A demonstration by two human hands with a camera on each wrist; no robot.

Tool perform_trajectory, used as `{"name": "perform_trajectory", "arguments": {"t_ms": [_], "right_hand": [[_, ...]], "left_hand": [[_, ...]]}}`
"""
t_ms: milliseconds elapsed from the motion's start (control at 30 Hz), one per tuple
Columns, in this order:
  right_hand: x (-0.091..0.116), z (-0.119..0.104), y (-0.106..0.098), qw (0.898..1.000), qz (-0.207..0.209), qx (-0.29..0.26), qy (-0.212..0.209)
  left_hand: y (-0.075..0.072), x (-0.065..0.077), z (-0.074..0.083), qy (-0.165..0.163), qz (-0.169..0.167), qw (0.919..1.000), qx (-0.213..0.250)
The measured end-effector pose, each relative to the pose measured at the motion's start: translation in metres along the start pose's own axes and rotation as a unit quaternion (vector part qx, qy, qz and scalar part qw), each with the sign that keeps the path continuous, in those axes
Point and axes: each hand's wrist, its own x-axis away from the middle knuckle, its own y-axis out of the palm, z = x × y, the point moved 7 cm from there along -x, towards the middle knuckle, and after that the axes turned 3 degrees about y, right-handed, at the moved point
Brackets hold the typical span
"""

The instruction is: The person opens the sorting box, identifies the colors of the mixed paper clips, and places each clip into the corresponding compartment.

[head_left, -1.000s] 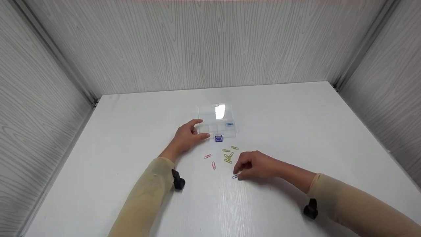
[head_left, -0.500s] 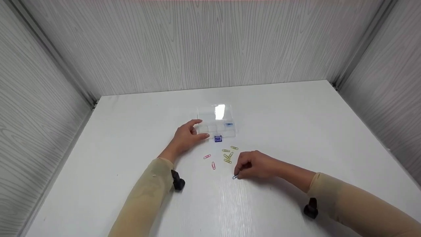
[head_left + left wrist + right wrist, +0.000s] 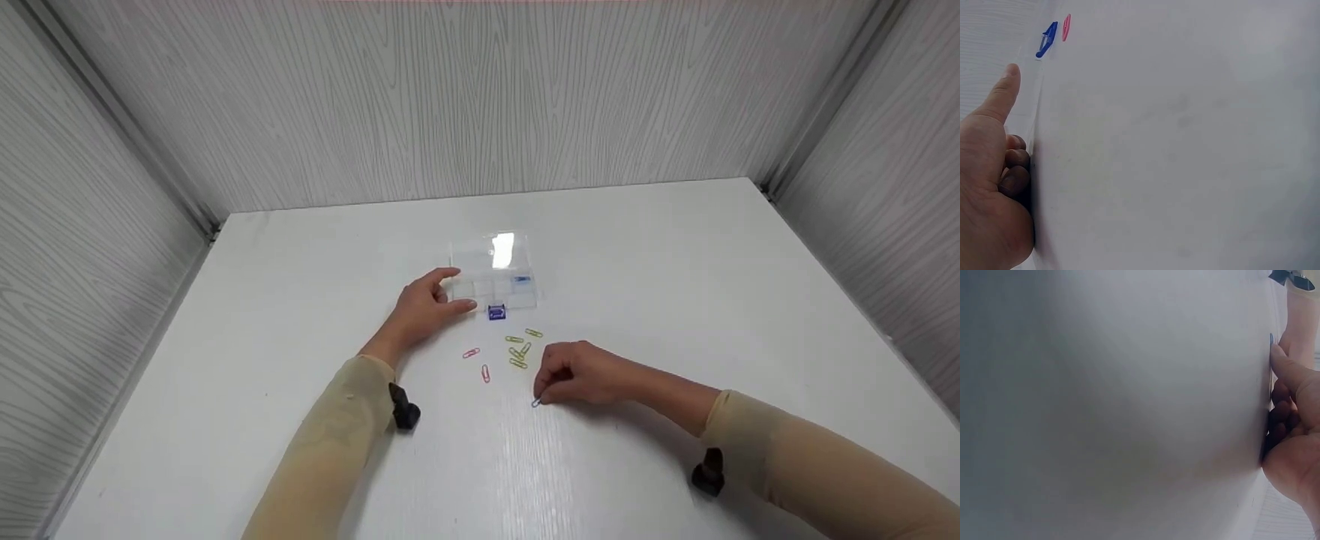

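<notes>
A clear plastic compartment box (image 3: 504, 300) lies on the table with its lid (image 3: 480, 255) folded open away from me. A blue-purple latch (image 3: 496, 312) sits on its front edge, and something blue (image 3: 522, 279) lies in a back right compartment. My left hand (image 3: 424, 306) holds the box's left end, thumb at the front and forefinger behind. In the left wrist view its thumb (image 3: 1005, 93) is extended and other fingers are curled. Nearer me, my right hand (image 3: 585, 373) pinches a blue paper clip (image 3: 535, 403) at the tabletop; the fingertips hide part of it.
Several yellow paper clips (image 3: 519, 352) lie in a loose group between the box and my right hand. Two pink paper clips, one nearer the box (image 3: 471, 352) and one closer to me (image 3: 485, 373), lie left of them. Panels enclose the white table (image 3: 637, 262) behind and at both sides.
My right thumb and fingertips have closed on the blue paper clip, which has turned slightly and shows less. My left hand stays at the box. The view has shifted a little.
</notes>
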Motion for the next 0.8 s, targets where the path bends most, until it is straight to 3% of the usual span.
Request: {"name": "perform_trajectory", "arguments": {"t_ms": [433,800], "right_hand": [[-0.0032,0.0008,0.0008,1.000,-0.013,0.025,-0.012],[0.0014,0.0029,0.0007,1.000,-0.011,-0.002,-0.014]], "left_hand": [[-0.0019,0.0005,-0.0005,-0.006,0.006,1.0000,0.003],[0.0005,-0.0018,-0.0009,0.007,0.009,0.9999,-0.008]]}}
